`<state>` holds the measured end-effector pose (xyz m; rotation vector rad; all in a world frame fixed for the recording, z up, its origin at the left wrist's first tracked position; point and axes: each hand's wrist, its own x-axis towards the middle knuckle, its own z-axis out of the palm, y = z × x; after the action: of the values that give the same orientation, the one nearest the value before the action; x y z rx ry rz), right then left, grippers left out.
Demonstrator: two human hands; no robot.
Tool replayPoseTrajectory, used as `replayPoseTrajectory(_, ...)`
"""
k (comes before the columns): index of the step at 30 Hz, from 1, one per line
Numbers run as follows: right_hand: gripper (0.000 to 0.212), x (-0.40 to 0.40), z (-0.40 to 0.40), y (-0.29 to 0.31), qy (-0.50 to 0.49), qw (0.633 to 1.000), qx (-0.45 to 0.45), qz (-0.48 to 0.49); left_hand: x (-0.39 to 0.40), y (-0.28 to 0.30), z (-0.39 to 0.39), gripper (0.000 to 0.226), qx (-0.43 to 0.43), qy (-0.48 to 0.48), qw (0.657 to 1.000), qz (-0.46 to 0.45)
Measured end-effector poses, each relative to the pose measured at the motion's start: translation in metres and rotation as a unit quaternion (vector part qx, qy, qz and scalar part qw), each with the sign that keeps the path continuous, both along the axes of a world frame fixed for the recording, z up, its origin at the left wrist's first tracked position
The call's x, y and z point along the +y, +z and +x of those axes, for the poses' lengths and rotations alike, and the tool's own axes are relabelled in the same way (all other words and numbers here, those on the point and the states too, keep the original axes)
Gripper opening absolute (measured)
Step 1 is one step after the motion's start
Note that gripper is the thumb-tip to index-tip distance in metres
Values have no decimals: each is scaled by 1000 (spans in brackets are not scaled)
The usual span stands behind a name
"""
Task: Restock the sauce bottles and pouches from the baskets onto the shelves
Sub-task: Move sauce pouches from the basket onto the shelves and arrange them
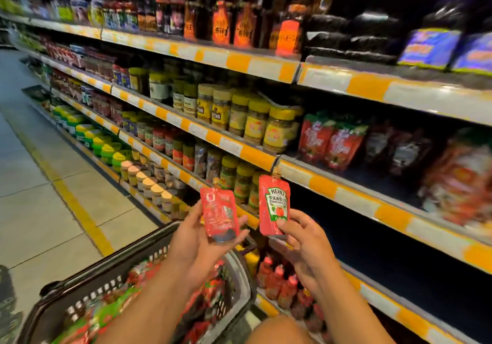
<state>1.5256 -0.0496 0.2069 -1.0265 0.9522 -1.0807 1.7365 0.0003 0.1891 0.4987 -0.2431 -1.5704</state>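
Observation:
My left hand (195, 240) holds a red spouted sauce pouch (219, 212) upright, back face toward me. My right hand (303, 240) pinches a red Heinz ketchup pouch (274, 205) by its lower edge, label facing me. Both pouches hang in front of the shelf edge (354, 197) with orange and white strips. Below my arms sits a dark plastic basket (149, 248) with several red and green pouches (114, 306) inside. On the shelf to the right stand red pouches (330, 144) of similar kind.
Yellow-lidded jars (255, 122) fill the shelf left of the pouches. Red sauce bottles (279, 282) stand on the bottom shelf by the basket. Dark bottles (221, 21) line the top shelf. A tiled aisle floor (32, 184) with a yellow line runs to the left.

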Motion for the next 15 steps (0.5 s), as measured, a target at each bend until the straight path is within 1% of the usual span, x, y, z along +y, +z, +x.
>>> replayPoseTrajectory(2, 27, -1, -25, 14, -24, 1000, 2, -14, -15, 13, -21, 50, 26, -47, 998, -24)
replayPoseTrajectory(3, 28, -2, -37, 21, -35, 999, 1, -20, -22, 20, -32, 48, 20, -57, 997, -44)
replayPoseTrajectory(5, 30, -3, -60, 34, -54, 998, -5, -27, -36, 35, -54, 47, -21, -64, 994, -87)
replayPoseTrajectory(7, 32, -5, -83, 47, -77, 996, -11, -34, -49, 50, -79, 55, -111, -59, 986, -110)
replayPoseTrajectory(8, 34, -6, -94, 53, -90, 995, -12, -42, -55, 58, -92, 59, -176, -44, 977, -116)
replayPoseTrajectory(10, 34, -9, -114, 64, -124, 990, 9, -71, -66, 73, -118, 66, -297, 0, 947, -125)
replayPoseTrajectory(12, 28, -13, -131, 71, -171, 978, 51, -105, -77, 87, -139, 69, -363, 36, 921, -133)
replayPoseTrajectory(15, 25, -22, -153, 80, -244, 957, 93, -129, -95, 103, -163, 70, -427, 72, 887, -158)
